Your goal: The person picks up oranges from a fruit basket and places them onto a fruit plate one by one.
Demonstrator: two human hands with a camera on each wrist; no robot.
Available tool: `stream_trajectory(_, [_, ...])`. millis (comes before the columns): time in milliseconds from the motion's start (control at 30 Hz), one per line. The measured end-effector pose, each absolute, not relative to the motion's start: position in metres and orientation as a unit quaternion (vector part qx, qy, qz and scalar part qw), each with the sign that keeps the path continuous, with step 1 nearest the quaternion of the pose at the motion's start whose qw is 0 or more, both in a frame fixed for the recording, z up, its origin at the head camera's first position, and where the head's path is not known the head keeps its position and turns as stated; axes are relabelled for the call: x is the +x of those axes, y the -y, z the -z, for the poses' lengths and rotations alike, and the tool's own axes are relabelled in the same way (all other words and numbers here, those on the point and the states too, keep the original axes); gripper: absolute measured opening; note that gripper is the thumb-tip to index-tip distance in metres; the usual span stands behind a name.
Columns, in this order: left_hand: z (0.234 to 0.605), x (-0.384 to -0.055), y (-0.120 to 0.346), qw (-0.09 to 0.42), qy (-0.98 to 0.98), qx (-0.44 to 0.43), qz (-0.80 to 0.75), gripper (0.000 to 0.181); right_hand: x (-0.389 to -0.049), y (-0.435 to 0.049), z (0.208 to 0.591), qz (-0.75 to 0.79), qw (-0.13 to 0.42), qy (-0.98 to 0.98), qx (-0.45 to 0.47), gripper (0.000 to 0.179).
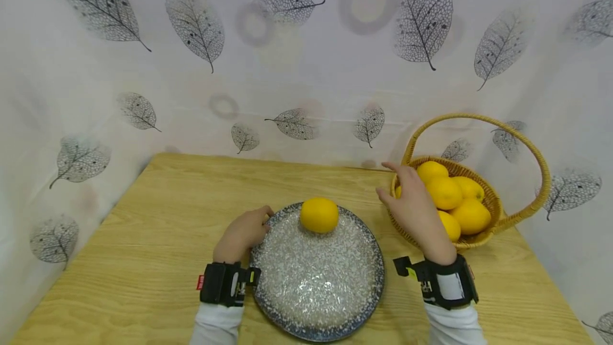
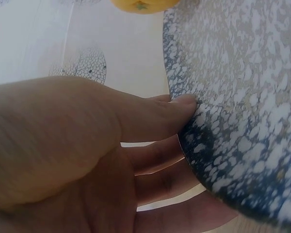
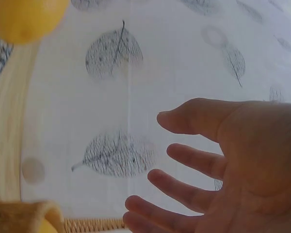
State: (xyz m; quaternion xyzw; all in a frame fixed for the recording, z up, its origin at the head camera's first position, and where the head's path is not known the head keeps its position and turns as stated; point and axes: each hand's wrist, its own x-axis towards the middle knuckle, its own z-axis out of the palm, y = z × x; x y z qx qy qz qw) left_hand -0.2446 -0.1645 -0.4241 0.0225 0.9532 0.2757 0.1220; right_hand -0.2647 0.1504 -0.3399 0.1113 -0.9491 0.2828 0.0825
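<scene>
- Head view: your left hand point(image 1: 241, 234) is at the left rim of the round plate point(image 1: 321, 286), while your right hand point(image 1: 415, 209) reaches over the left side of the wicker basket point(image 1: 497, 217).
- Your left hand pinches the plate's rim, its thumb on the upper face and the other fingers reaching underneath.
- Your right hand is spread, thumb well apart from the fingers, with nothing between them; you cannot tell whether it touches the basket.
- From the left wrist you see the thumb's hold on the rim and a small green stem mark on the single lemon point(image 1: 319, 215), both hidden from the head camera.
- From the right wrist you get the palm side and separated fingertips, with only a corner of the basket and a sliver of plate; only the head camera gives you the whole arched handle point(image 1: 507, 124).
- That single lemon is plump, smooth and deep yellow, lying on the plate near its far edge.
- Your plate is speckled grey-white with a dark blue border and a glossy patch.
- Several more lemons point(image 1: 444, 193) are heaped inside the basket.
- Under everything is your pale wood-grain surface point(image 1: 167, 238), backed by a leaf-printed cloth point(image 1: 306, 63).
</scene>
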Motion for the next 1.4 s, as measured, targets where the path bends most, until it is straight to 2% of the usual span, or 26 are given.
stream_trajectory(200, [0.424, -0.244, 0.164, 0.12, -0.954, 0.025, -0.275, 0.03, -0.266, -0.182, 0.337, -0.238, 0.109, 0.964, 0.053, 0.055])
stream_trajectory(467, [0.422, -0.242, 0.166, 0.121, -0.953, 0.02, -0.277, 0.031, -0.275, -0.209, 0.354, -0.183, 0.075, 0.98, -0.017, 0.058])
stream_trajectory(767, [0.422, -0.241, 0.166, 0.122, -0.95, 0.023, -0.285, 0.031, -0.285, -0.227, 0.372, -0.193, 0.073, 0.976, -0.063, 0.064])
stream_trajectory(967, [0.422, -0.243, 0.166, 0.119, -0.954, 0.023, -0.276, 0.031, -0.293, -0.243, 0.387, -0.229, 0.066, 0.967, -0.086, 0.074])
stream_trajectory(1400, [0.424, -0.242, 0.165, 0.117, -0.957, 0.017, -0.266, 0.03, -0.299, -0.245, 0.396, -0.278, 0.084, 0.953, -0.082, 0.077])
